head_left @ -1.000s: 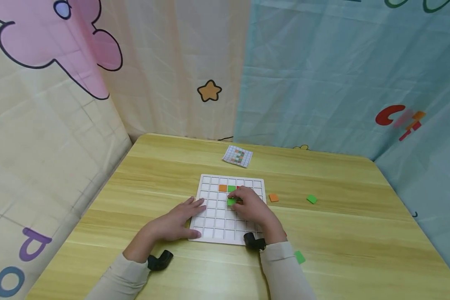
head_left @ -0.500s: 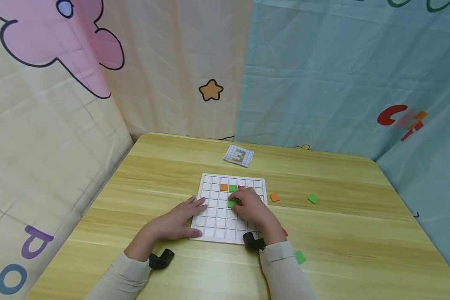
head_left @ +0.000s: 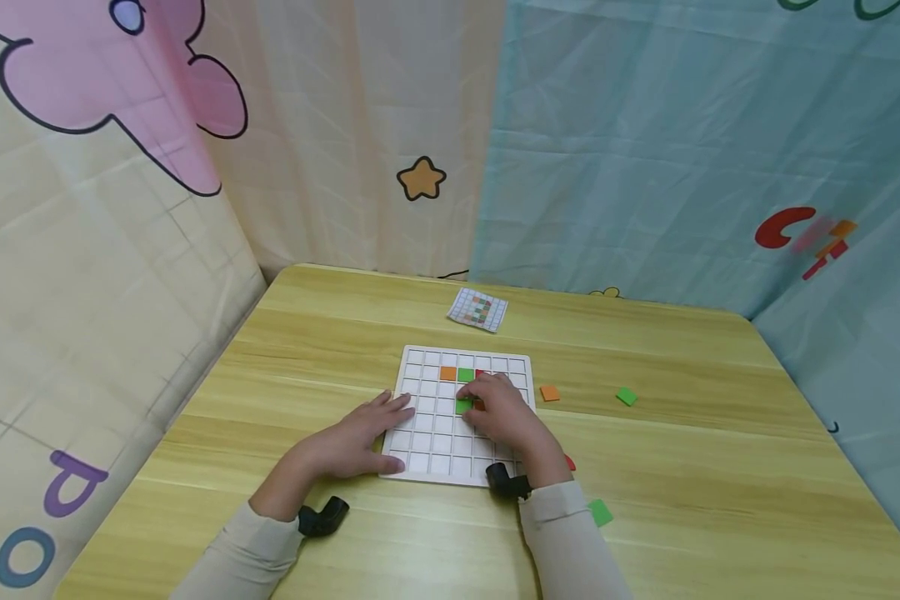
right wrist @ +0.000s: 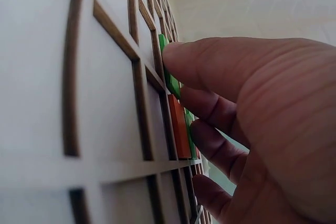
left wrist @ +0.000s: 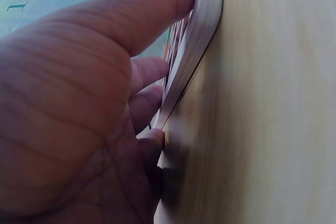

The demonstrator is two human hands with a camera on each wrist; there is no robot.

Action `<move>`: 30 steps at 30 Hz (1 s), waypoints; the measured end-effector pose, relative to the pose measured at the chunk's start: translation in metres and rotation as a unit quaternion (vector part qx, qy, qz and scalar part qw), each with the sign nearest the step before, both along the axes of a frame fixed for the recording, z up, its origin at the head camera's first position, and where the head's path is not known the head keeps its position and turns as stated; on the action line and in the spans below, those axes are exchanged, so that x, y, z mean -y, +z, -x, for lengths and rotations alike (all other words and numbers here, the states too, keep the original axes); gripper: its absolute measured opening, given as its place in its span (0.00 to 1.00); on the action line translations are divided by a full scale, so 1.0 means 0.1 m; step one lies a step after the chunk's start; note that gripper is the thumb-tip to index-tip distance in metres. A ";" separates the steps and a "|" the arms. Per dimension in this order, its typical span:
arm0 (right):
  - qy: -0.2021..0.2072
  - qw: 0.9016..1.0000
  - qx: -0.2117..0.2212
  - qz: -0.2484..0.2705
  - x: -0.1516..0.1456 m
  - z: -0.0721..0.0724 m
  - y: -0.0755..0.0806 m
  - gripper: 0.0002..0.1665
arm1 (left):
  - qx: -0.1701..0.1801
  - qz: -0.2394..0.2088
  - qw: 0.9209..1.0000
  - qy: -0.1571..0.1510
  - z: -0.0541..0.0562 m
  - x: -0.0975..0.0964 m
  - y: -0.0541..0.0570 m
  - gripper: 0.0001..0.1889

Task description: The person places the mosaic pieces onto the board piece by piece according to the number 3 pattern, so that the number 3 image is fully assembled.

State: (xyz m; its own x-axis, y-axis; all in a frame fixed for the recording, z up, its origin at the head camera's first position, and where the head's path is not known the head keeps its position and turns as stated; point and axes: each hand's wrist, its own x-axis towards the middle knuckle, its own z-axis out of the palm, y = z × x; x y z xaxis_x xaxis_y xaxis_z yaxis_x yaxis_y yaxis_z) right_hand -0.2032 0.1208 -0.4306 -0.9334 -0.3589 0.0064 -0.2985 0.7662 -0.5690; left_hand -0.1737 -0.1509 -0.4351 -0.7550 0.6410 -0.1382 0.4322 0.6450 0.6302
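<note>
A white grid board (head_left: 430, 446) lies on the table, with orange (head_left: 448, 373), green (head_left: 466, 375) and partly covered red (head_left: 480, 373) tiles in one row. My right hand (head_left: 504, 412) pinches a green tile (head_left: 462, 406) between thumb and fingers, low over a cell. In the right wrist view that green tile (right wrist: 169, 72) has the thumb on its edge, and an orange tile (right wrist: 179, 129) sits in the grid beside it. My left hand (head_left: 352, 437) rests along the board's left edge, fingers spread straight; the left wrist view shows its thumb (left wrist: 163, 3) against the rim.
A small patterned grid card (head_left: 478, 310) lies behind the board. To the right are a loose orange tile (head_left: 550, 392) and a green tile (head_left: 627, 397). Another green tile (head_left: 600, 512) and a red piece (head_left: 570, 463) show beside the right arm. Printed curtains surround the table.
Hardly anything differs: both hands keep their places on the board, and the green tile stays at the right fingertips. The head view has shifted slightly.
</note>
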 end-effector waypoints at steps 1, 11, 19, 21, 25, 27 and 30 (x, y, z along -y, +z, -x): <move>0.000 1.000 -0.001 0.000 0.00 0.00 0.00 0.12 | -0.001 0.001 1.000 0.000 0.00 0.00 0.00 0.43; -0.002 1.000 0.010 0.012 -0.01 0.02 0.01 0.13 | 0.000 0.006 1.000 0.002 -0.01 -0.01 0.03 0.42; -0.004 0.999 0.023 0.048 -0.04 0.01 0.06 0.13 | -0.002 0.006 1.000 -0.002 -0.01 0.00 0.03 0.42; -0.010 0.997 0.026 0.066 -0.06 0.01 0.07 0.13 | -0.004 0.007 1.000 -0.004 0.00 0.00 0.02 0.42; -0.024 0.995 0.027 0.098 -0.12 0.02 0.07 0.12 | -0.009 0.008 1.000 -0.009 0.00 0.01 0.01 0.43; -0.033 0.993 0.029 0.110 -0.16 0.02 0.07 0.12 | -0.011 0.008 1.000 -0.010 0.00 0.01 0.01 0.42; -0.049 0.990 0.043 0.125 -0.22 0.02 0.08 0.14 | -0.010 0.009 1.000 -0.009 0.00 0.01 0.02 0.43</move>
